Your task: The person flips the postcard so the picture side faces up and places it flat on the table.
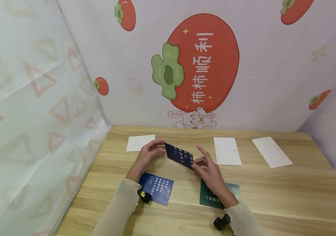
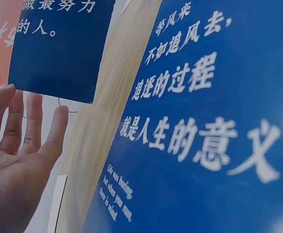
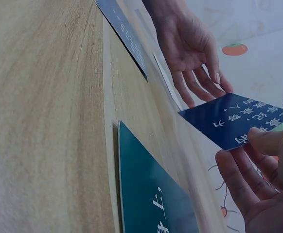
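A dark blue card (image 1: pixel 177 156) with white writing hangs tilted above the table, its printed face toward me. My right hand (image 1: pixel 212 172) pinches its right end between thumb and fingers, index finger raised. At the other end, my left hand (image 1: pixel 149 154) has its fingers loosely extended close to the card's edge. In the right wrist view the left thumb stands apart from the card (image 3: pixel 229 119). A second blue card (image 1: pixel 160 191) lies on the table near my left wrist. Beneath my right forearm is a dark green card (image 1: pixel 207 198), partly hidden.
Three white cards lie along the back of the wooden table (image 1: pixel 274 196): one behind my left hand (image 1: pixel 136 143), one right of centre (image 1: pixel 227 152), and a slanted one farther right (image 1: pixel 272 152). A printed cloth wall (image 1: pixel 262 98) rises behind the table, another at left.
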Demonstrator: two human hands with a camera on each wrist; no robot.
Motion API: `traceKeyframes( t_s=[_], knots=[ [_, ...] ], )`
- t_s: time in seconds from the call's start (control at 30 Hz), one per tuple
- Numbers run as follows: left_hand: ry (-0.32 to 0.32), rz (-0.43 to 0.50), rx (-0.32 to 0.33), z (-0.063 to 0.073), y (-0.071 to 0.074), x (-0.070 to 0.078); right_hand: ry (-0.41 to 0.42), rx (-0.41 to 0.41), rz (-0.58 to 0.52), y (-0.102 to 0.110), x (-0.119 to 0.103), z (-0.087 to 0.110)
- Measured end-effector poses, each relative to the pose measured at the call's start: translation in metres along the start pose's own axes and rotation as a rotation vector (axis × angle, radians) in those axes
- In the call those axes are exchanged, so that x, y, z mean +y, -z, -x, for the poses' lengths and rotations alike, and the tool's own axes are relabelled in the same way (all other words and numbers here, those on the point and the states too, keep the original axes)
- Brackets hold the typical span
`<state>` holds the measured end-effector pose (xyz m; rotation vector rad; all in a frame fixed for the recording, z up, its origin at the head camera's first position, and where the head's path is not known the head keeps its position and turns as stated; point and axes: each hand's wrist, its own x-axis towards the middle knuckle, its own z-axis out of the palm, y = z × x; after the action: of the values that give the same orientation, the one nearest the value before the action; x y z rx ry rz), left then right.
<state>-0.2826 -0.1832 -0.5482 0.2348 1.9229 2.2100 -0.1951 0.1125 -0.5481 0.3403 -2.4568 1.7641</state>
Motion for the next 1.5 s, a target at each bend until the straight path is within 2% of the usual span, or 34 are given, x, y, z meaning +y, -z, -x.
traceKeyframes(
  t_s=[0.3, 0.5, 0.6, 0.93, 1.5],
  knots=[
    [0.057, -0.012, -0.032, 0.004, 0.004, -0.001, -0.010, 0.004, -0.014, 0.001, 0.003, 0.002],
    [0.058, -0.104, -0.054, 0.006, 0.006, -0.002, -0.032, -0.001, -0.029, 0.003, 0.006, 0.003],
    [0.073, -0.122, -0.065, 0.007, 0.007, -0.002, -0.039, -0.009, -0.043, 0.004, 0.007, 0.003],
    [0.104, -0.065, -0.110, 0.010, 0.008, -0.003, -0.078, -0.032, -0.111, 0.005, 0.009, 0.002],
    [0.129, -0.078, -0.096, 0.012, 0.010, -0.003, -0.136, -0.051, -0.153, 0.006, 0.006, 0.003]
  ],
)
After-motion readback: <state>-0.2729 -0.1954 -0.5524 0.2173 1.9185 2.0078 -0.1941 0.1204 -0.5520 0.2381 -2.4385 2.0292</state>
